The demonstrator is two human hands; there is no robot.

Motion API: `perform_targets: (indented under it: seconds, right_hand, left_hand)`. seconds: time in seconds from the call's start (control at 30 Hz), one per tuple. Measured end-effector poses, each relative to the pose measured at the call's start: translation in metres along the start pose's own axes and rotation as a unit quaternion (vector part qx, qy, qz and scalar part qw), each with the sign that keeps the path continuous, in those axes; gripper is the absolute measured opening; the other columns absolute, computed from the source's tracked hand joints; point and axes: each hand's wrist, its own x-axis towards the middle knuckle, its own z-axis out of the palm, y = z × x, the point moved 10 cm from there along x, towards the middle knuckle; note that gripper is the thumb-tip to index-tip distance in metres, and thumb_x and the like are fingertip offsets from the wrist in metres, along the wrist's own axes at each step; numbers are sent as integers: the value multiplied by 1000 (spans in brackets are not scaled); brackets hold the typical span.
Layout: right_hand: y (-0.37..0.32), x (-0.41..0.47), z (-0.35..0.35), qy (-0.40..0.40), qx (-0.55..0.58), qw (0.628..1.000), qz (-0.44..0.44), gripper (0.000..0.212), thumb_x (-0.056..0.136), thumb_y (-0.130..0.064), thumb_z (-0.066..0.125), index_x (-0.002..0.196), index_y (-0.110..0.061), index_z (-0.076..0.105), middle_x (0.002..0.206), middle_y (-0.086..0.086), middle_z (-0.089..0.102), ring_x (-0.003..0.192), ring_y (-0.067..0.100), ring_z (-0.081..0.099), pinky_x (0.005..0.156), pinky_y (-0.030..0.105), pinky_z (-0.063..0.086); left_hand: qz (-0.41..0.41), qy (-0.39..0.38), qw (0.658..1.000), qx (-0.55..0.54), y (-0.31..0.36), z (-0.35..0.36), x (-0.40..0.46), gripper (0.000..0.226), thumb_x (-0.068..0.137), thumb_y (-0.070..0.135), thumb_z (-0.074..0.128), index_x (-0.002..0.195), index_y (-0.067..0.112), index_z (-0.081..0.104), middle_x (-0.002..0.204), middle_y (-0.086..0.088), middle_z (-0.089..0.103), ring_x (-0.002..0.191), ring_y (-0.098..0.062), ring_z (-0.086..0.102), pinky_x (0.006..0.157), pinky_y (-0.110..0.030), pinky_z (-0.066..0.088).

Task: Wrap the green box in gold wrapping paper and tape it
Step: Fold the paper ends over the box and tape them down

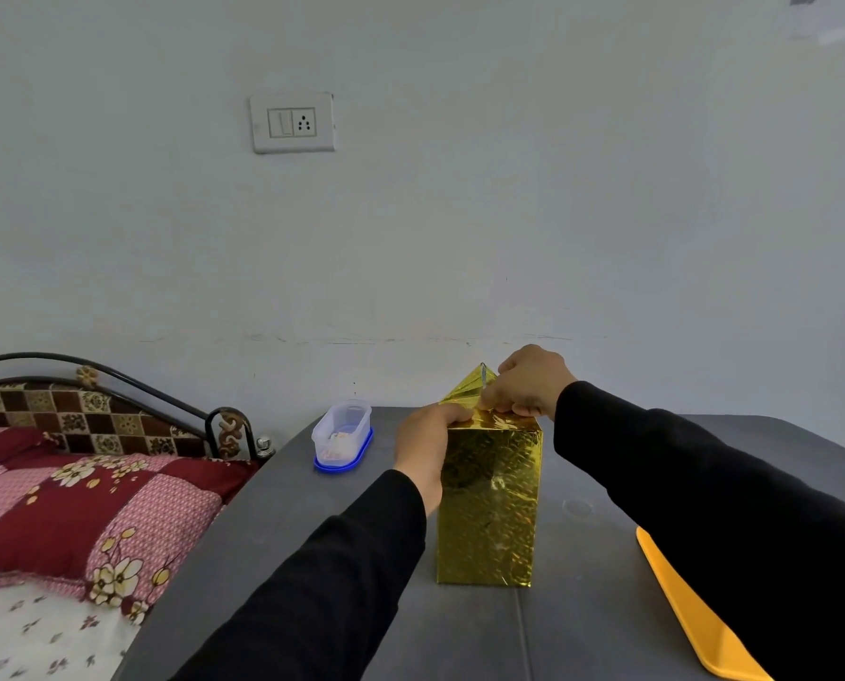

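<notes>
Filling the lower half of the view, the grey table (312,557) runs from six o'clock back to the wall, with a bed (66,508) and its patterned quilt alongside at nine o'clock. At the centre of the table stands the green box (489,503), upright on its short end with its long axis vertical, its visible sides already covered in gold wrapping paper (467,388); no green shows through. Lying flat at four o'clock from the box is an orange tray (690,611), partly hidden by the right sleeve. Further back, at ten o'clock from the box, sits a clear plastic container (341,432) on a blue lid, well apart from the work.

Both hands meet at the top end of the box. The left hand (427,447) grips the upper left edge, fingers curled over the top face and holding the paper down. The right hand (531,383) is on the far side of the top, fingers pinched on the pointed flap of paper that still stands up at twelve o'clock above the box.

My reading is that the side folds are done and this triangular flap is the last on this end. It rises directly above the right fingers, so the right hand is better placed to fold it down toward six o'clock, across the top face, while the left steadies the box. No tape is visible.
</notes>
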Motion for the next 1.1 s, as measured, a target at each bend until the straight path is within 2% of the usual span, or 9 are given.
perform_targets:
  seconds: [0.13,0.23,0.43,0.63,0.73,0.83,0.9,0.97,1.1]
  right_hand:
    - [0,4,3,-17,-10,999,30,31,72,-16,91,93,-4,73,82,8,74,67,15,68,45,20,47]
    - [1,7,5,-23,-14,998,48,35,71,-17,92,96,-3,72,80,8,75,56,12,65,41,19,46]
    - [0,16,8,-47,-6,997,53,30,67,-10,95,86,-3,72,86,12,78,83,23,77,82,35,63]
    - [1,19,6,-30,8,998,59,35,66,-7,94,78,-8,61,95,15,78,95,25,77,93,36,60]
    - [6,20,3,-15,29,998,55,57,68,-10,94,114,-2,62,114,19,72,91,27,74,81,29,63]
    - [16,16,-4,-18,46,995,85,93,71,-25,94,146,-1,44,136,17,60,116,31,62,103,41,53]
    - [29,6,-1,-35,95,986,129,82,88,-26,80,153,0,36,152,16,46,123,28,51,96,35,51]
    - [50,-4,13,-69,157,969,176,69,88,-18,80,146,-5,45,140,12,55,105,23,55,75,29,50]
    - [83,-10,44,-92,356,893,259,48,82,-10,82,123,-4,57,115,10,70,92,26,74,85,36,59]
  left_hand:
    - [28,3,999,40,15,3,7,12,89,33,67,93,22,63,106,-2,64,108,-21,57,93,-41,48]
    - [24,24,997,72,20,3,14,37,86,43,72,110,17,64,112,-4,66,106,-22,61,85,-34,49]
    - [34,60,991,115,18,-1,25,20,89,32,71,80,15,63,97,-9,67,96,-22,63,76,-34,48]
    - [44,51,985,158,20,1,24,31,93,30,65,68,19,52,74,-1,46,72,-14,46,59,-26,36]
    - [43,54,989,130,17,-3,25,26,90,32,70,72,19,57,84,-4,55,81,-16,53,64,-27,40]
    - [50,61,991,113,18,-6,20,22,90,35,72,84,18,61,100,-5,64,91,-15,59,67,-27,42]
    - [62,60,990,109,20,-6,17,21,91,36,72,87,20,60,103,-4,65,91,-14,58,64,-26,42]
    - [72,52,990,109,20,-4,15,19,91,37,72,87,23,60,104,-3,64,91,-13,57,64,-25,42]
    - [74,46,991,102,19,-2,11,18,92,38,70,87,23,59,106,-5,65,96,-17,59,79,-31,46]
